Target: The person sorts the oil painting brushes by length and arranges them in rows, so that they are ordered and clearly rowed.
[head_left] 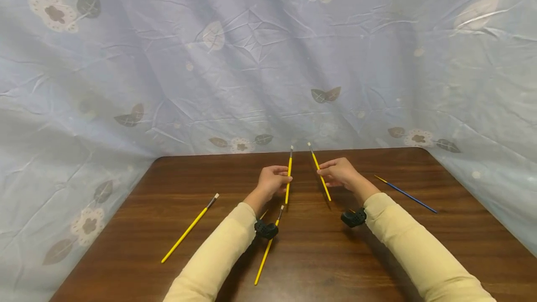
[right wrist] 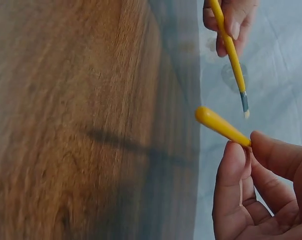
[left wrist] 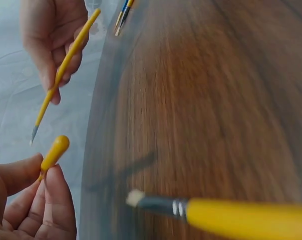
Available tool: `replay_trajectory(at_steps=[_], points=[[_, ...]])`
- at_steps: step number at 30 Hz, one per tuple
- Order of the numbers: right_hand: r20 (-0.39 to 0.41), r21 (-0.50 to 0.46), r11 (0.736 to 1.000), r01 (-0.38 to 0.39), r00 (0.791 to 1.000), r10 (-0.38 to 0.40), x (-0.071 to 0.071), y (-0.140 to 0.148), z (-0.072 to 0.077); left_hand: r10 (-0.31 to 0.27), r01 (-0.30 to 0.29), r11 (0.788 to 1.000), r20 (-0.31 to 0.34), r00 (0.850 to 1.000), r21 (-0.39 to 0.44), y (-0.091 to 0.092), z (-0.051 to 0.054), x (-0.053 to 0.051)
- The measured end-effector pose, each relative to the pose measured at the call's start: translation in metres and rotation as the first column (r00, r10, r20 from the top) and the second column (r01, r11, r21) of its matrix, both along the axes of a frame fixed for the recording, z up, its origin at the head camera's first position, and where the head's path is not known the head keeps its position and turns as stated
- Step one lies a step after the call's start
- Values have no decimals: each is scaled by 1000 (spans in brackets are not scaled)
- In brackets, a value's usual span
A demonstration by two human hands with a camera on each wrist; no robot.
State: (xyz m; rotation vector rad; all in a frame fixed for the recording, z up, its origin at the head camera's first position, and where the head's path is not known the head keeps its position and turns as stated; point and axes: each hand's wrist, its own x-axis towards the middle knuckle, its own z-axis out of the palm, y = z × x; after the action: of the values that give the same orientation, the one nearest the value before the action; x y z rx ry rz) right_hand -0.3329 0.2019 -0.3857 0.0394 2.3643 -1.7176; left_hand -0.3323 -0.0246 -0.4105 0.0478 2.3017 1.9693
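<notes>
Between thumb and fingers my left hand (head_left: pixel 270 181) pinches a yellow paintbrush (head_left: pixel 289 167), pale bristles up. My right hand (head_left: pixel 341 172) pinches a second yellow paintbrush (head_left: pixel 325 188), also bristles up and leaning left at the top. Both brushes are held above the far part of the table, a small gap apart. In the left wrist view the rounded handle end (left wrist: pixel 56 150) of the left brush sticks out past the thumb. The right brush's handle end (right wrist: pixel 218 125) shows likewise in the right wrist view.
On the brown wooden table (head_left: pixel 314 260) lie a yellow paintbrush (head_left: pixel 189 229) at left, another (head_left: pixel 263 262) partly under the left wrist, and a blue paintbrush (head_left: pixel 409 195) at right. Yellow tips peek out by both wrists, mostly hidden. A patterned curtain (head_left: pixel 260 83) hangs behind.
</notes>
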Motion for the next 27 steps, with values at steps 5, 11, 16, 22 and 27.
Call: replay_trajectory(at_steps=[5,11,16,22,27], points=[[10,-7,999,32,999,-32,-10,-5,-9,27,-26,1000,16,1000,-3,17,-6,-5],[17,0,998,61,998,-61,-18,-11,-20,56,-56,998,43,997,-18,30,-12,-13],[13,-5,997,83,996,-83,-21,-12,-27,82,-79,996,69,994,-47,37,-16,-23],[18,29,987,158,987,-158,-26,-13,-33,100,-90,990,88,991,-110,41,-16,-32],[9,56,980,189,982,-189,-29,-14,-37,117,-101,983,97,988,-151,42,-19,-38]])
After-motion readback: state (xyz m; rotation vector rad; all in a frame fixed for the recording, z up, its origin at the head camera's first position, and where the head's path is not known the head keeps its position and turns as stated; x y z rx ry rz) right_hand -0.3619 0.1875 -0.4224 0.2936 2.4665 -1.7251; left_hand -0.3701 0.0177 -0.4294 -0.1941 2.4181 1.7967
